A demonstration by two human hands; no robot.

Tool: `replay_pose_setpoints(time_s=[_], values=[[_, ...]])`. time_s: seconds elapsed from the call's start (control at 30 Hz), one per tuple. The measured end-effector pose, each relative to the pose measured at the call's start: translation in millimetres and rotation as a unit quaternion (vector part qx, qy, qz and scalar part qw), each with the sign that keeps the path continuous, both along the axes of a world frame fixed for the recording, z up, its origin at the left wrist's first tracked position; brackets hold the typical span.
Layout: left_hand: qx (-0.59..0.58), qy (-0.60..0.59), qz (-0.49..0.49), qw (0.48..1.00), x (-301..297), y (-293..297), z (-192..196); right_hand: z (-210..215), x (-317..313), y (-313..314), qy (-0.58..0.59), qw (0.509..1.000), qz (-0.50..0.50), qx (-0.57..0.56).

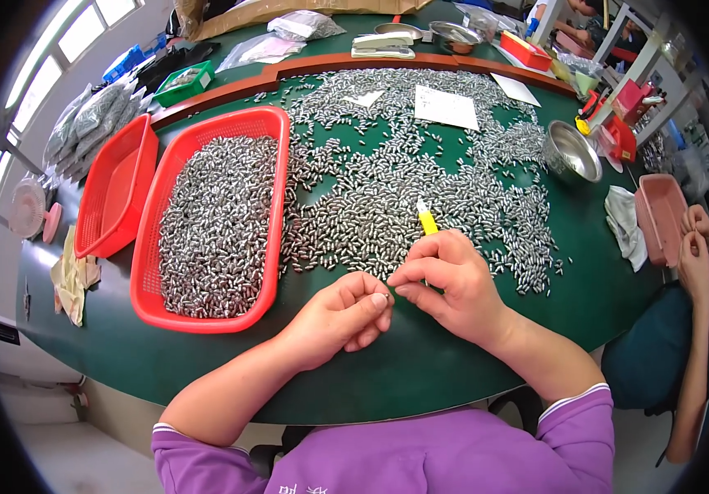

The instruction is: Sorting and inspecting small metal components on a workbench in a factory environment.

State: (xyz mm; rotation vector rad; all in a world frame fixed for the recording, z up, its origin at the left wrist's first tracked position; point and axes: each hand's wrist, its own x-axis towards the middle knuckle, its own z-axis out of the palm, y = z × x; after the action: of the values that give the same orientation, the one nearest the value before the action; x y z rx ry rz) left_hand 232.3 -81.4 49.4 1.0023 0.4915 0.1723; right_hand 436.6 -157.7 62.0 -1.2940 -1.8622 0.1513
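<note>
In right hand (453,284), yellow knife (427,221) pointing away.

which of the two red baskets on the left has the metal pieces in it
The larger red basket nearer the hands, heaped with small silvery pieces; the other red basket, tilted beside it, shows nothing inside.
</note>
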Motion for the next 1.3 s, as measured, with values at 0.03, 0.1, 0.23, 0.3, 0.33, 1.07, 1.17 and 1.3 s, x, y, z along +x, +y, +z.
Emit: replay_pose_setpoints(time_s=[0.03,0.1,0.23,0.3,0.33,1.07,1.17,1.3], values=[[0.005,-0.004,0.007,1.0,0,-1,-1,0,0,0,0.001,1.0,-0.001,0.001],[0.011,-0.007,0.014,1.0,-1,-1,-2,1,0,-1,-0.007,1.0,0.0,0.005],[0.006,-0.004,0.022,1.0,0,-1,-2,3,-2,-2,-0.008,1.0,0.008,0.018],[0.004,-0.003,0.023,1.0,-1,-1,-2,4,-2,-2,-0.021,0.999,0.021,0.033],[0.003,-0.006,0.023,1.0,-1,-1,-2,3,-2,-2,-0.021,0.999,0.02,0.033],[-0.056,-0.011,0.077,0.995,0,-1,1,-9,3,2,-0.135,0.989,-0.051,-0.012],[-0.056,-0.003,0.076,0.996,0,0,2,-9,1,2,-0.135,0.99,-0.048,-0.022],[-0.057,-0.001,0.079,0.995,0,0,2,-7,0,2,-0.146,0.988,-0.037,-0.034]])
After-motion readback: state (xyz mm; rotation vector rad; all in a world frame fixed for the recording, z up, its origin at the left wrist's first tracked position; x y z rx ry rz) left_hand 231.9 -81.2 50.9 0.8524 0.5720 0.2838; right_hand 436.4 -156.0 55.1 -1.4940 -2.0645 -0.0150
